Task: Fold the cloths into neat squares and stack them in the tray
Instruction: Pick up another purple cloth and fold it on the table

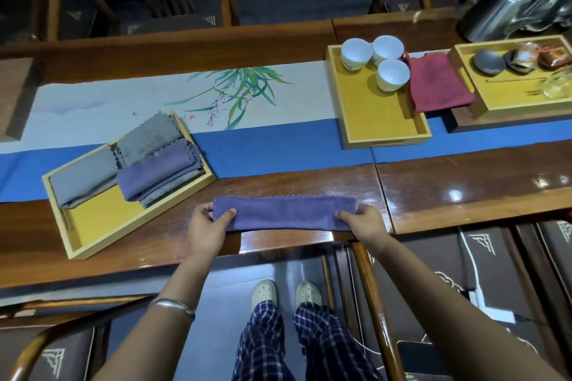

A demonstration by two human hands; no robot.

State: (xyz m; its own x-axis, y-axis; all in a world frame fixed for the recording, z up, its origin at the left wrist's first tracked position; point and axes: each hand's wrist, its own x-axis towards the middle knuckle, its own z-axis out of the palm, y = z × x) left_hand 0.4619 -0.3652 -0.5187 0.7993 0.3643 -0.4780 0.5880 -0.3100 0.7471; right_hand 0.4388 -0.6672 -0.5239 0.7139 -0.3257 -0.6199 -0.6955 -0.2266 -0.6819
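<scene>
Purple cloth point(284, 213), one long folded strip, is lying near the table's point(464, 195) front edge; my left hand point(206, 226) and right hand point(362, 221) are pinching its ends. Beside it, the tray point(102, 216) is holding four folded cloths point(139, 164), its yellow front corner bare.

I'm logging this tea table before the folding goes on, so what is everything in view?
purple cloth strip: 1, purple, table's near edge, held at both ends
cloth tray: 1, yellow, left, holding folded grey and purple cloths
folded cloths: several, grey and purple, in that tray
cup tray: 1, yellow, centre right
cups: 3, white, far end of cup tray
red cloth: 1, dark red, between the right trays
far tray: 1, yellow, far right, small dishes
kettle: 1, metal, far right
left hand: 1, pinching strip's left end
right hand: 1, pinching strip's right end
</scene>
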